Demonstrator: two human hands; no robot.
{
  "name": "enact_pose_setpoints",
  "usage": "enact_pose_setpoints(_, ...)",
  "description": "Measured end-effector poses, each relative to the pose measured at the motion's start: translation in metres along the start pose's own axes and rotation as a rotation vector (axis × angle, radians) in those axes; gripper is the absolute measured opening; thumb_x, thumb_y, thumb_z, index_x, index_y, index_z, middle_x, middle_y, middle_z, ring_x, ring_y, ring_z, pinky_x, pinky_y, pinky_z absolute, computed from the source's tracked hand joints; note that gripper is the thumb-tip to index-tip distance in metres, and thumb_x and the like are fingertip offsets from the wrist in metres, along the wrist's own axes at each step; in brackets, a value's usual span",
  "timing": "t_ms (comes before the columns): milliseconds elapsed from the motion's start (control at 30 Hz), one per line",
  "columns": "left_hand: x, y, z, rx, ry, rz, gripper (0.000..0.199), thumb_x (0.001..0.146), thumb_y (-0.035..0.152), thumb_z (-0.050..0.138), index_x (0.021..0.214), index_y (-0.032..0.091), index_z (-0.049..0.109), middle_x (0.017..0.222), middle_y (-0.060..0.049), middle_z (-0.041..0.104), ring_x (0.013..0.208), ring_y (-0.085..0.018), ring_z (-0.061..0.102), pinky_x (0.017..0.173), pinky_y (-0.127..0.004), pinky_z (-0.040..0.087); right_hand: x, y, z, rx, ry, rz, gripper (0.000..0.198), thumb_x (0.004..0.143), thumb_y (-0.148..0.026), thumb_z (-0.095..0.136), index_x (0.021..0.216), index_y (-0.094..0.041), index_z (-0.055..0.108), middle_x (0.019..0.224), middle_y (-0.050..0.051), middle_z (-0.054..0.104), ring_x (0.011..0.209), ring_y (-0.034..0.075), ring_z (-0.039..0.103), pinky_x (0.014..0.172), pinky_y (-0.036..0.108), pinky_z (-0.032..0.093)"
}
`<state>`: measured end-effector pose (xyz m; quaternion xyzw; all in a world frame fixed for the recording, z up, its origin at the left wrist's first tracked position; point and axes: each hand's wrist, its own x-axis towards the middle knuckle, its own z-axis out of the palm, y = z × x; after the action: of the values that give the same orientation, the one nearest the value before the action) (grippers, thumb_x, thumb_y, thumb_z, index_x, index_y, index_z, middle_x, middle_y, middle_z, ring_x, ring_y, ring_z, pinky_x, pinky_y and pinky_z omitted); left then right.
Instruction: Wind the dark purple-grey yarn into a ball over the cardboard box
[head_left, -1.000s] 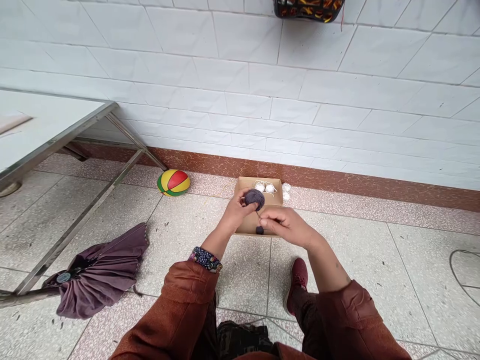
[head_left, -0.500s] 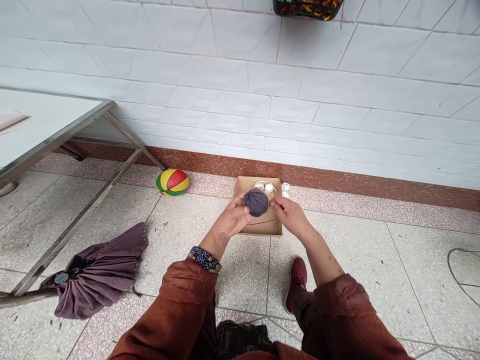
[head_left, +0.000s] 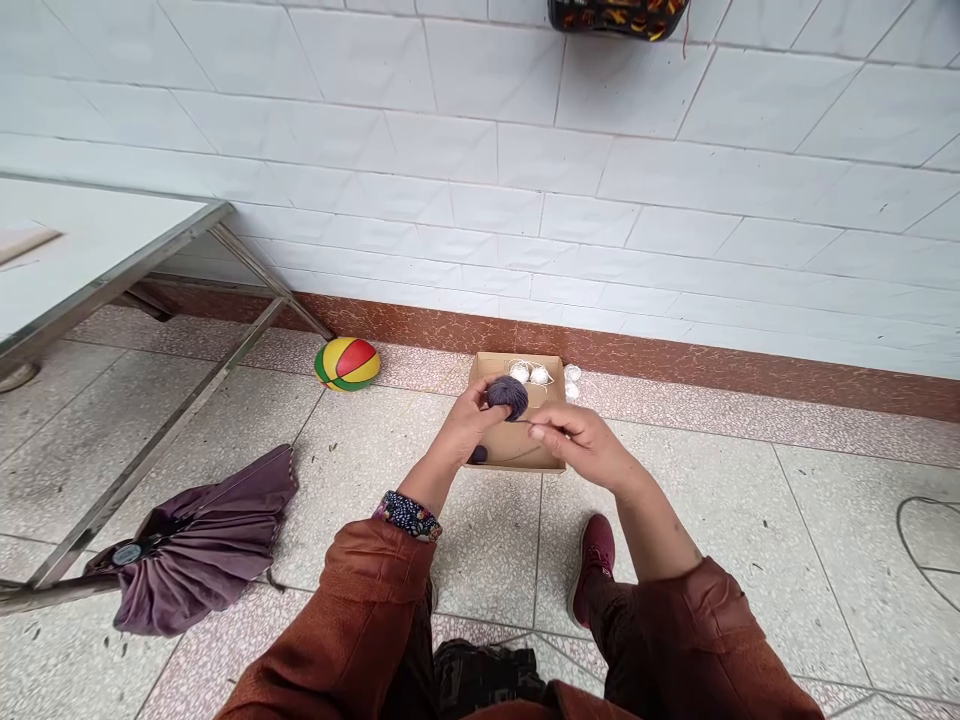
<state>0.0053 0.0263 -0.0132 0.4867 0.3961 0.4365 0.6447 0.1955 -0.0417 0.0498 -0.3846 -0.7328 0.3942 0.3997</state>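
My left hand [head_left: 471, 422] is closed around a dark grey-purple ball of yarn [head_left: 508, 396], held above a shallow cardboard box [head_left: 557, 440]. To its right, my right hand [head_left: 581, 440] pinches a strand of the same yarn, which runs across to the ball. Down in the box, a second dark ball [head_left: 478, 455] shows at the near left corner, partly behind my left wrist. White yarn balls [head_left: 538, 375] lie at the box's far side.
More small white balls [head_left: 572, 380] sit on the floor right of the box. A colourful ball [head_left: 348, 363] and a folded purple umbrella [head_left: 214, 550] lie left, near a metal-framed table [head_left: 150, 255]. A dark basket [head_left: 619, 15] hangs at the tiled wall. A cable [head_left: 904, 530] lies right.
My right hand has moved right and nearer to me, drawing the strand out from the ball. The ball has turned in my left hand and shifted slightly left, uncovering the second dark ball.
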Motion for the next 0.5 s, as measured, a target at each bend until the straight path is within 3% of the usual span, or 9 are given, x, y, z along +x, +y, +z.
enact_pose_setpoints(133, -0.007, 0.002, -0.001, 0.118, -0.254, -0.032, 0.061, 0.068, 0.02, 0.076, 0.127, 0.022, 0.062, 0.122, -0.007, 0.065, 0.11, -0.023, 0.06, 0.1, -0.038, 0.043, -0.003, 0.009, -0.009, -0.029, 0.261, 0.037, 0.019, 0.1, -0.036, 0.054, 0.094, -0.023, 0.066, 0.085, 0.002, 0.064, 0.076, 0.015, 0.059, 0.069, 0.029, 0.046)
enact_pose_setpoints(267, -0.014, 0.004, 0.003, 0.068, -0.517, -0.029, 0.083, 0.07, 0.021, 0.077, 0.147, 0.029, 0.046, 0.122, -0.008, 0.062, 0.11, -0.023, 0.059, 0.096, -0.038, 0.044, -0.002, 0.023, -0.009, -0.098, 0.437, 0.14, 0.021, 0.099, -0.038, 0.053, 0.091, -0.022, 0.064, 0.086, 0.003, 0.064, 0.08, 0.018, 0.059, 0.071, 0.03, 0.045)
enact_pose_setpoints(400, -0.02, 0.009, 0.009, -0.091, -0.641, -0.04, 0.09, 0.072, 0.024, 0.079, 0.152, 0.032, 0.039, 0.121, -0.008, 0.063, 0.106, -0.022, 0.06, 0.092, -0.037, 0.045, 0.0, 0.036, -0.006, -0.179, 0.463, 0.218, 0.022, 0.097, -0.038, 0.053, 0.087, -0.022, 0.063, 0.082, 0.002, 0.062, 0.076, 0.018, 0.057, 0.071, 0.03, 0.044)
enact_pose_setpoints(500, -0.022, 0.012, 0.01, -0.226, -0.578, -0.007, 0.077, 0.071, 0.03, 0.081, 0.143, 0.028, 0.054, 0.132, -0.01, 0.06, 0.117, -0.026, 0.058, 0.099, -0.037, 0.043, 0.0, 0.047, -0.001, -0.214, 0.372, 0.292, 0.023, 0.096, -0.036, 0.051, 0.082, -0.021, 0.061, 0.075, 0.001, 0.061, 0.07, 0.018, 0.055, 0.067, 0.029, 0.042)
